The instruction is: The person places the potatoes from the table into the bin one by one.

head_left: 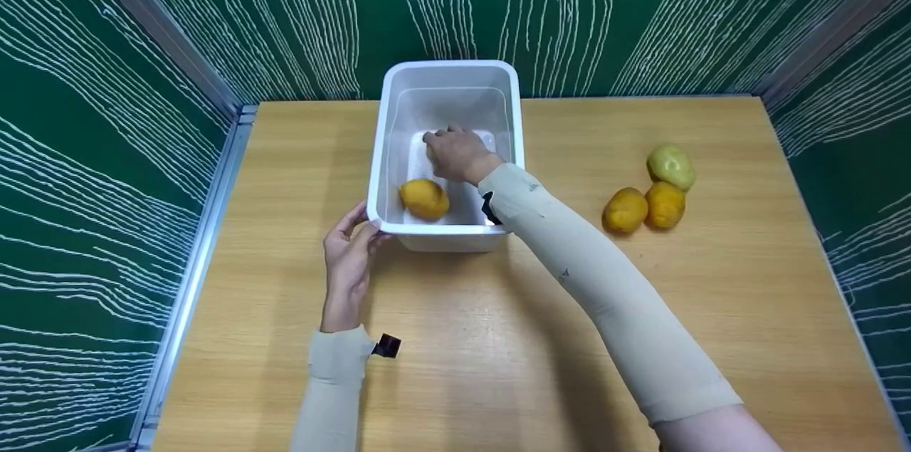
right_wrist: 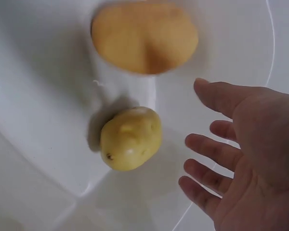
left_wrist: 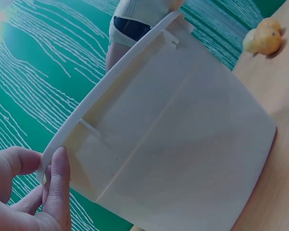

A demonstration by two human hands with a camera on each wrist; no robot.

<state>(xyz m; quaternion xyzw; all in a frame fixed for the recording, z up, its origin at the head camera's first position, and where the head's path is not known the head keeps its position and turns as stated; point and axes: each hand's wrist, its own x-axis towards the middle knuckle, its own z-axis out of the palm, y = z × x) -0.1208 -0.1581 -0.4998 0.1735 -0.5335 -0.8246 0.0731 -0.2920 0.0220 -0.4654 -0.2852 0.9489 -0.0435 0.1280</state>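
A white plastic tub (head_left: 448,229) stands on the table, near its back edge. My left hand (head_left: 347,260) pinches the tub's front left rim between thumb and fingers, seen close up in the left wrist view. Inside the tub is my right hand (head_left: 459,153), its fingers spread and loosely bent. In the right wrist view a yellow-green fruit (right_wrist: 131,138) lies on the tub floor, apart from the fingertips; the head view mostly hides it behind the hand. A yellow-orange mango (head_left: 425,199) lies at the tub's front left.
On the table right of the tub, a green fruit (head_left: 671,167) sits with two yellow-orange mangoes (head_left: 625,210). Green walls (head_left: 484,18) with white wavy lines enclose the wooden table (head_left: 455,338) at the back and sides.
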